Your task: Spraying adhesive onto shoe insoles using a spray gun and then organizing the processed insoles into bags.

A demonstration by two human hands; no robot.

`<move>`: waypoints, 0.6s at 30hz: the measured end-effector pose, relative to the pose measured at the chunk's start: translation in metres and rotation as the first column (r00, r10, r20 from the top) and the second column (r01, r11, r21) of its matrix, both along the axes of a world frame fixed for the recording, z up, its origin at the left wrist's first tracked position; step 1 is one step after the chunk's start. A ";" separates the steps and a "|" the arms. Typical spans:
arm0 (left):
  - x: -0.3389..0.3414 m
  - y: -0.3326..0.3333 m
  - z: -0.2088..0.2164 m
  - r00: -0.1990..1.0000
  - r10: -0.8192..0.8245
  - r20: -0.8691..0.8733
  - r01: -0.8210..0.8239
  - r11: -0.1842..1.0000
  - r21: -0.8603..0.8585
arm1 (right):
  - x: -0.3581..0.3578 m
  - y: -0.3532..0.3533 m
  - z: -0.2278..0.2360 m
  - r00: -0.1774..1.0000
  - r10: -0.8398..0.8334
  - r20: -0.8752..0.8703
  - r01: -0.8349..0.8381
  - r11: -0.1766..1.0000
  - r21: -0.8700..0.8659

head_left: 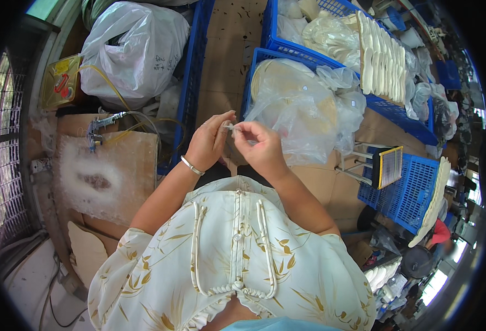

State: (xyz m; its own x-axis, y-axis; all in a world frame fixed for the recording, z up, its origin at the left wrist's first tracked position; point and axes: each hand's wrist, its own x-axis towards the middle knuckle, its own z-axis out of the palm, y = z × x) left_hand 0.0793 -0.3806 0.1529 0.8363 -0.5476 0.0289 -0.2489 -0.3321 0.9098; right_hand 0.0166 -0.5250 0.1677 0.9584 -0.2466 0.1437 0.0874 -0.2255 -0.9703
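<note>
Both my hands are raised close together in front of my body. A small whitish, see-through scrap (230, 126), like a bit of plastic film, stretches between my fingertips. My right hand (262, 148) pinches it between thumb and forefinger. On its other side, my left hand (208, 138) has its fingers pressed together against the scrap, and a pale bangle (193, 166) circles that wrist. Just beyond my right hand lies a clear plastic bag (295, 118) over round, cream-coloured pieces in a blue crate (249, 91).
A spray gun (95, 134) with a yellowish hose rests at the left, above a board (124, 190) dusted white. Behind it stands a white bag (138, 55). Cream insole-shaped pieces (383, 60) stand in a row at right. A small metal stool (358, 160) sits beside another blue crate (405, 193).
</note>
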 end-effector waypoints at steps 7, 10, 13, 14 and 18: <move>-0.005 0.003 -0.008 0.976 0.004 -0.218 -0.057 0.970 -0.236 | 0.002 -0.012 0.004 0.991 0.094 -0.100 -0.078 0.985 0.152; -0.003 0.006 -0.008 0.906 -0.026 -0.423 -0.121 0.940 -0.318 | 0.002 -0.016 0.009 0.953 0.267 -0.146 -0.259 0.963 0.073; 0.001 0.008 -0.002 0.807 -0.025 -0.590 -0.224 0.911 -0.346 | 0.001 -0.024 0.005 0.897 0.347 -0.272 -0.372 0.927 -0.041; 0.002 0.009 0.001 0.767 0.004 -0.641 -0.276 0.905 -0.324 | 0.000 -0.024 0.003 0.909 0.291 -0.298 -0.342 0.930 -0.134; 0.005 0.015 -0.001 0.695 0.006 -0.719 -0.360 0.869 -0.341 | 0.006 -0.021 -0.001 0.924 0.197 -0.327 -0.218 0.975 -0.030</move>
